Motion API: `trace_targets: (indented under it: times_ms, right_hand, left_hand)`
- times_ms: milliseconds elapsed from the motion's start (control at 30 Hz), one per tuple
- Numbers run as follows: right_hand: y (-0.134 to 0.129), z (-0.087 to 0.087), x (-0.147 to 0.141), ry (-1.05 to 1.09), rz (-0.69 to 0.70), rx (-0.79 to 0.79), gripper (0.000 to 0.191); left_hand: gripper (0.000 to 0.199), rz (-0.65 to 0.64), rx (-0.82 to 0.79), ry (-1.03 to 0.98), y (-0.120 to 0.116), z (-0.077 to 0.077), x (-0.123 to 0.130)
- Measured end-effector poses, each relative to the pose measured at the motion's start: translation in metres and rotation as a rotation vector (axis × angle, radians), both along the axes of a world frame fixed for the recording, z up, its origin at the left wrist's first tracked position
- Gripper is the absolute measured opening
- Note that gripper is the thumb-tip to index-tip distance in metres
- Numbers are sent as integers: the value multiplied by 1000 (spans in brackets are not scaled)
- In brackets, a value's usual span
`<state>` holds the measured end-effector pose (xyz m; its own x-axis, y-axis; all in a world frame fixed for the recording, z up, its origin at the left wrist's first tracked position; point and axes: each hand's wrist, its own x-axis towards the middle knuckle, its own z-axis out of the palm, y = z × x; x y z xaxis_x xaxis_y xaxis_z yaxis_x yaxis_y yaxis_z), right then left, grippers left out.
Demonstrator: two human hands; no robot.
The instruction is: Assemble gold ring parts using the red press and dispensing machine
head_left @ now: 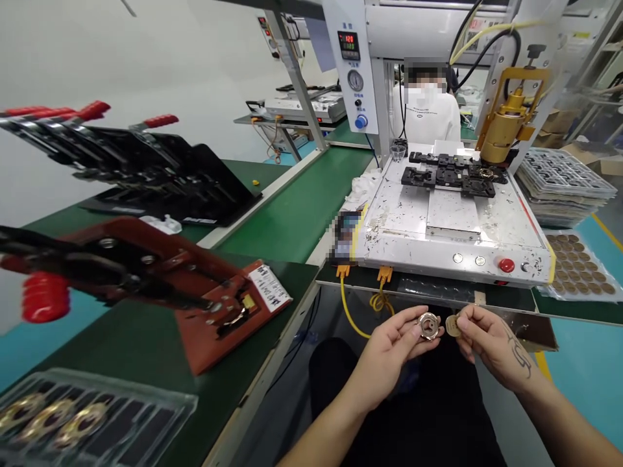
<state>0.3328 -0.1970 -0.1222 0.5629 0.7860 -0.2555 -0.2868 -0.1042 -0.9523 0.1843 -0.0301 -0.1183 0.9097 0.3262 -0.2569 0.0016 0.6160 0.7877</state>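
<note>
A display point(348, 45) on the white panel point(366, 70) shows 120 in red and, beneath, 120 in green. Blue Chinese characters above the display look like 温控; those over the gauge point(355, 80), below the display, like 气压表. Handwriting on the white label point(270, 287), lower left of the display, and small print on the shirt point(423, 126), lower right of it, are unclear.

Bright, even light is falling across the left hand point(395, 335) | its held metal ring point(428, 326) is glinting | blur is softening the red handle point(46, 297) well left of it | wide-angle distortion is stretching the edges | pixelation is masking patches beyond the hand
</note>
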Motion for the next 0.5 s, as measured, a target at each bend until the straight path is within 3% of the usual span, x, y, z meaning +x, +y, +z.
trace_targets:
  times_ms: [233, 500]
  right_hand:
    - [12, 19, -8, -507, 11, -20, 39]
    - [19, 18, -17, -536, 64, -15, 34]
  left_hand:
    - [52, -14, 32, -8, -3, 1, -6]
    - [49, -13, 77, -33, -9, 3, -8]
